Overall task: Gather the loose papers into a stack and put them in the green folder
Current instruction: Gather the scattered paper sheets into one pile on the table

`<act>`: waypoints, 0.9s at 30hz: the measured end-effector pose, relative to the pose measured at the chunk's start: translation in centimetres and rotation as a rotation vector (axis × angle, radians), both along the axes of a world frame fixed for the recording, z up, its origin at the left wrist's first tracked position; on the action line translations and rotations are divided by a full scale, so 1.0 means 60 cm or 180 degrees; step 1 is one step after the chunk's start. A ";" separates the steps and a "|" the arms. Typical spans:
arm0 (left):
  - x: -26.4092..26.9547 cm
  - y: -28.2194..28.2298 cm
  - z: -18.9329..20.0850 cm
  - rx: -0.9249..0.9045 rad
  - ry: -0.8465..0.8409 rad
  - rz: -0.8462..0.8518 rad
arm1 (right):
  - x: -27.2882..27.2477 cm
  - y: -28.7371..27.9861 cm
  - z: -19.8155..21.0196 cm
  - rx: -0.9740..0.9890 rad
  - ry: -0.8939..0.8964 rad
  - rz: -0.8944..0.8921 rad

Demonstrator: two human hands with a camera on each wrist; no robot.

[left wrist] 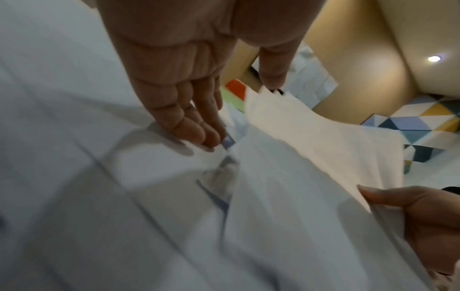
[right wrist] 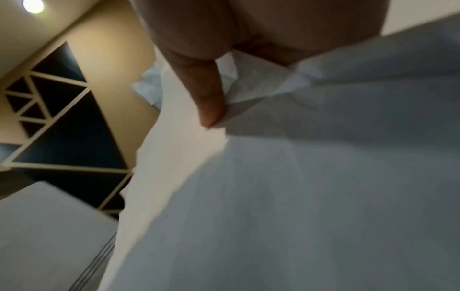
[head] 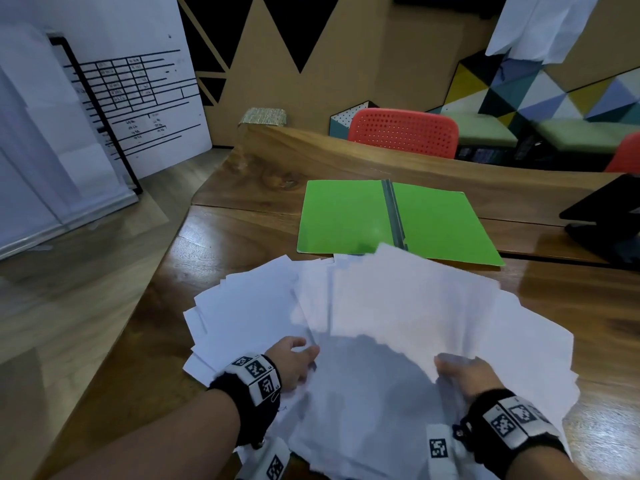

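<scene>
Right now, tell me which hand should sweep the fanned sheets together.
Left. The left hand lies flat on the papers, fingers straight, free to slide. The right hand already pinches a raised bunch and should just hold it.

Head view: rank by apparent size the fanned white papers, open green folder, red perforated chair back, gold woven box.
1. fanned white papers, nearest the camera, so inflated
2. open green folder
3. red perforated chair back
4. gold woven box, farthest

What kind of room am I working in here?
Probably an office or meeting room: a long wooden table, red perforated chairs behind it, and a whiteboard with a ruled table leaning against the wall.
</scene>
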State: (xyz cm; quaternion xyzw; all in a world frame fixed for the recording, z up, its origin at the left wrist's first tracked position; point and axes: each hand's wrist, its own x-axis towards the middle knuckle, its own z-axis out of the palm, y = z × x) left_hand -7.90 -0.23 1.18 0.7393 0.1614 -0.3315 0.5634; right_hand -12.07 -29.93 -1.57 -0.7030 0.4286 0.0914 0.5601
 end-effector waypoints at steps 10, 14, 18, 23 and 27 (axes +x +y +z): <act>0.014 -0.030 -0.033 0.0804 -0.0225 -0.0593 | 0.003 -0.001 0.002 -0.0780 0.0378 0.0843; 0.016 -0.019 -0.012 0.0969 -0.0440 -0.0611 | 0.001 -0.026 0.016 -0.0838 0.0329 0.0707; 0.028 0.030 0.015 0.1687 -0.0729 -0.0800 | -0.008 -0.093 0.050 -0.1122 0.0499 0.0104; 0.018 0.061 0.007 0.1996 -0.0700 -0.0528 | 0.006 -0.083 0.049 -0.1198 0.0756 0.0288; 0.018 0.051 -0.001 0.1756 -0.0444 -0.0557 | 0.017 -0.038 0.027 -0.0984 0.0634 0.0623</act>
